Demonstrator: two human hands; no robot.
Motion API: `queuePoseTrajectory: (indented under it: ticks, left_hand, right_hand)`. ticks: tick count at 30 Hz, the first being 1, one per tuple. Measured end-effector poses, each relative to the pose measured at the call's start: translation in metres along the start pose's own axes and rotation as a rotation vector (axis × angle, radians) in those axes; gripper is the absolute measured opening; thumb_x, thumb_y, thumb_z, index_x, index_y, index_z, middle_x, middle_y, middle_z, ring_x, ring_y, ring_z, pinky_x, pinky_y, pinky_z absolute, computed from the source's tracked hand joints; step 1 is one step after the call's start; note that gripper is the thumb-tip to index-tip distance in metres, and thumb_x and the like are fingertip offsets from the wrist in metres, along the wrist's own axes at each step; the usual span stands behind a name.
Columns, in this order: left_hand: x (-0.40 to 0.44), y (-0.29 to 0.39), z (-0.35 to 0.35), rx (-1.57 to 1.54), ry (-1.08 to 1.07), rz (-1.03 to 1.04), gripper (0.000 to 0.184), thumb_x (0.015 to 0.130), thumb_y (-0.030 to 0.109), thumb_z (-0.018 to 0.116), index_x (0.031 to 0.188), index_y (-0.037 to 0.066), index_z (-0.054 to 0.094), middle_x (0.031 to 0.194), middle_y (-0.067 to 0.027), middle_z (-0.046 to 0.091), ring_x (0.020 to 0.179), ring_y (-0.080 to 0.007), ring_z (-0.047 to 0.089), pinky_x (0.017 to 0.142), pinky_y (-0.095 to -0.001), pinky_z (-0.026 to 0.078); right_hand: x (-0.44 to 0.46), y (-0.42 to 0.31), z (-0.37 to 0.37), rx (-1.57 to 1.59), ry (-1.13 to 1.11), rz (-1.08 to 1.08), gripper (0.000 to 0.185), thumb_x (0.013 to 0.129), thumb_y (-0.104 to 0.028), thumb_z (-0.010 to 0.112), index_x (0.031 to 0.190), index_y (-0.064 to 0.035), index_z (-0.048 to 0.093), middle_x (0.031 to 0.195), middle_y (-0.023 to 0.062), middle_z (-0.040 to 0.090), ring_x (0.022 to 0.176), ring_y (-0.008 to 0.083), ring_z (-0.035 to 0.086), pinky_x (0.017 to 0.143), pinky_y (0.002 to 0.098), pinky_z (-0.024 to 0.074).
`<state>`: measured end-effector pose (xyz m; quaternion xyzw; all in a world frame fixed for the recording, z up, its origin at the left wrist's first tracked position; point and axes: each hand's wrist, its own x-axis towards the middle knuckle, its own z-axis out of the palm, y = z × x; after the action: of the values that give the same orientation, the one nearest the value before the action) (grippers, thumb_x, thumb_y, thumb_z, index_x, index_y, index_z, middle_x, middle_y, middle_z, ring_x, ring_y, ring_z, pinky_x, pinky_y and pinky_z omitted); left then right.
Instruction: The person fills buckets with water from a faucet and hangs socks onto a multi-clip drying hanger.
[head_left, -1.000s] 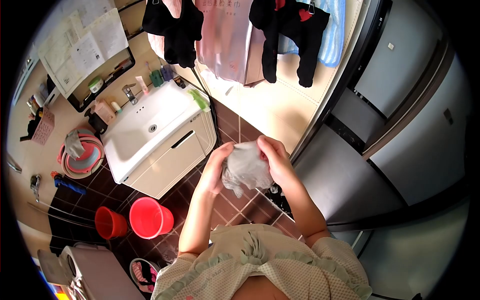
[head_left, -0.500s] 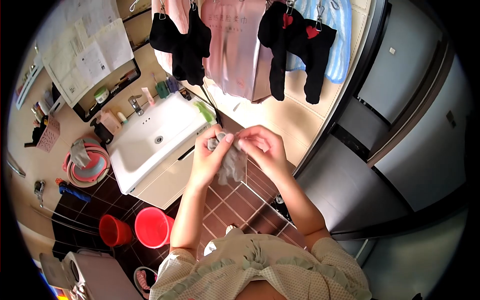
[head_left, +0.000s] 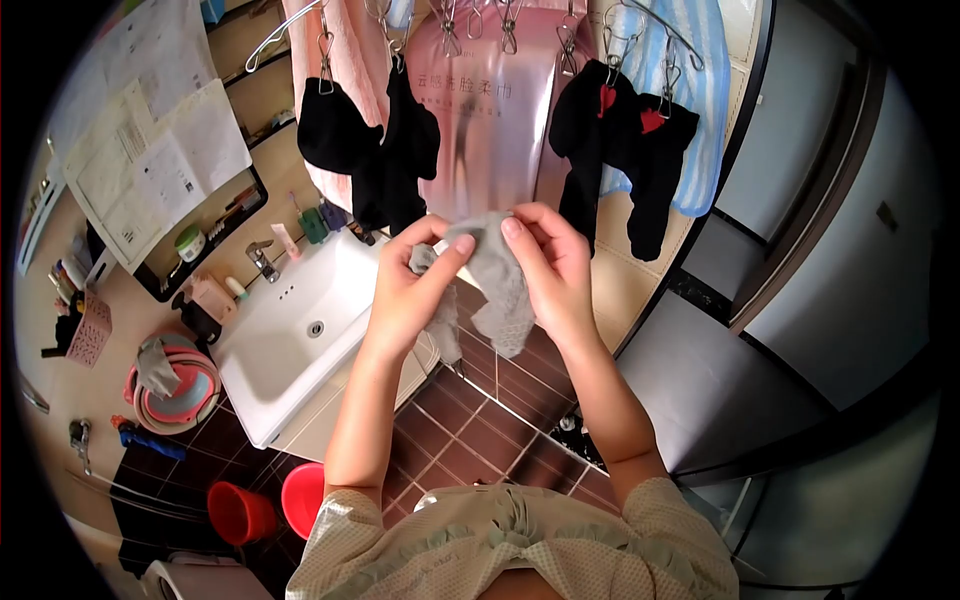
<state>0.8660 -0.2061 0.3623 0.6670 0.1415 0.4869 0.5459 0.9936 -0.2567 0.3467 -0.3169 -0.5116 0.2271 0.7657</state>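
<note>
Grey cloth (head_left: 495, 285), thin and patterned toward its lower end, hangs between my hands in the middle of the view. My left hand (head_left: 405, 290) pinches its left part between thumb and fingers, and a bunched piece droops below. Thumb and fingers of my right hand (head_left: 555, 265) grip the upper right edge. Above the hands, black socks (head_left: 645, 180) with red hearts and another black garment (head_left: 345, 135) hang from metal clips (head_left: 450, 35). A pink package (head_left: 480, 130) with printed characters is behind the clips.
A white sink (head_left: 290, 350) stands to the left, with bottles and a faucet (head_left: 262, 262) at its back. Red buckets (head_left: 242, 512) are on the tiled floor at lower left. Folded basins (head_left: 190, 408) hang on the left wall. A dark-framed door (head_left: 740, 370) is at the right.
The hands and the grey cloth have risen toward the hanging socks. The cloth, bunched half a second ago, now hangs more spread out. The view has tilted up, showing more of the clips.
</note>
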Motion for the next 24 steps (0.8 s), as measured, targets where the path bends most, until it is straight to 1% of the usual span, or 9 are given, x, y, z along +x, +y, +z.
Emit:
queuePoseTrajectory:
  ticks: [2, 5, 6, 9, 11, 13, 18, 21, 24]
  left_hand:
    - [0.006, 0.010, -0.002, 0.023, -0.057, -0.037, 0.015, 0.079, 0.013, 0.061, 0.088, 0.001, 0.058, 0.084, 0.0005, 0.055, 0.077, -0.0066, 0.045, 0.074, -0.0202, 0.037]
    - [0.020, 0.015, 0.002, 0.173, -0.133, 0.072, 0.017, 0.078, 0.012, 0.063, 0.090, 0.001, 0.058, 0.082, 0.0000, 0.056, 0.077, -0.0049, 0.047, 0.070, -0.0191, 0.038]
    - [0.024, 0.015, 0.003, 0.085, -0.160, -0.028, 0.016, 0.079, 0.013, 0.063, 0.089, 0.001, 0.058, 0.081, 0.0002, 0.057, 0.073, -0.0033, 0.049, 0.064, -0.0173, 0.039]
    - [0.031, 0.024, 0.012, -0.105, -0.133, -0.097, 0.012, 0.080, 0.013, 0.062, 0.085, 0.002, 0.058, 0.078, 0.0014, 0.057, 0.067, -0.0021, 0.050, 0.059, -0.0155, 0.039]
    - [0.037, 0.025, 0.012, -0.170, -0.122, -0.115, 0.011, 0.081, 0.011, 0.060, 0.087, 0.003, 0.056, 0.077, 0.0014, 0.057, 0.067, -0.0034, 0.053, 0.060, -0.0169, 0.042]
    - [0.041, 0.032, 0.016, -0.272, -0.106, -0.116, 0.012, 0.081, 0.011, 0.060, 0.089, 0.003, 0.055, 0.078, 0.0011, 0.057, 0.069, -0.0039, 0.054, 0.061, -0.0178, 0.043]
    - [0.051, 0.049, 0.021, -0.322, -0.096, -0.159, 0.020, 0.084, 0.022, 0.055, 0.095, 0.006, 0.053, 0.080, -0.0005, 0.058, 0.072, -0.0075, 0.056, 0.068, -0.0221, 0.045]
    - [0.060, 0.053, 0.020, -0.314, -0.072, -0.179, 0.020, 0.083, 0.023, 0.056, 0.096, 0.006, 0.054, 0.080, -0.0004, 0.058, 0.071, -0.0075, 0.056, 0.066, -0.0224, 0.046]
    - [0.068, 0.052, 0.021, -0.364, -0.049, -0.135, 0.023, 0.082, 0.023, 0.058, 0.095, 0.005, 0.054, 0.080, -0.0018, 0.058, 0.070, -0.0084, 0.055, 0.062, -0.0237, 0.047]
  right_hand:
    - [0.008, -0.013, -0.001, -0.121, -0.043, -0.019, 0.013, 0.084, -0.012, 0.058, 0.086, 0.0002, 0.056, 0.069, -0.0034, 0.055, 0.062, 0.0002, 0.047, 0.054, 0.0143, 0.0355]
    - [0.020, -0.024, -0.005, -0.214, -0.090, -0.051, 0.011, 0.082, -0.010, 0.060, 0.083, 0.0004, 0.057, 0.069, -0.0019, 0.058, 0.061, 0.0005, 0.050, 0.053, 0.0148, 0.0369]
    - [0.024, -0.026, -0.006, -0.237, -0.100, -0.061, 0.010, 0.082, -0.009, 0.059, 0.084, 0.0007, 0.057, 0.071, -0.0020, 0.057, 0.062, 0.0006, 0.050, 0.055, 0.0147, 0.0376]
    - [0.033, -0.037, -0.007, -0.304, -0.090, -0.108, 0.009, 0.081, -0.006, 0.059, 0.086, 0.0011, 0.059, 0.075, -0.0004, 0.059, 0.067, 0.0013, 0.052, 0.057, 0.0147, 0.0396]
    - [0.041, -0.048, -0.010, -0.481, -0.021, -0.162, 0.013, 0.080, -0.009, 0.061, 0.087, 0.0019, 0.061, 0.073, 0.0031, 0.062, 0.067, 0.0055, 0.059, 0.055, 0.0177, 0.0460]
    - [0.052, -0.067, -0.007, -0.414, 0.009, -0.175, 0.017, 0.081, -0.011, 0.058, 0.092, 0.0018, 0.061, 0.072, 0.0071, 0.063, 0.067, 0.0089, 0.061, 0.053, 0.0195, 0.0479]
    - [0.101, -0.094, -0.004, -0.538, 0.000, -0.179, 0.027, 0.081, -0.023, 0.059, 0.095, 0.0003, 0.061, 0.066, 0.0077, 0.062, 0.060, 0.0100, 0.060, 0.049, 0.0203, 0.0472]
    - [0.114, -0.104, 0.004, -0.743, -0.030, -0.150, 0.030, 0.079, -0.029, 0.061, 0.090, -0.0007, 0.063, 0.059, 0.0066, 0.060, 0.053, 0.0100, 0.059, 0.049, 0.0206, 0.0471]
    - [0.132, -0.105, 0.007, -0.772, -0.066, -0.200, 0.031, 0.076, -0.033, 0.063, 0.078, -0.0019, 0.064, 0.055, 0.0058, 0.059, 0.050, 0.0097, 0.058, 0.049, 0.0203, 0.0472]
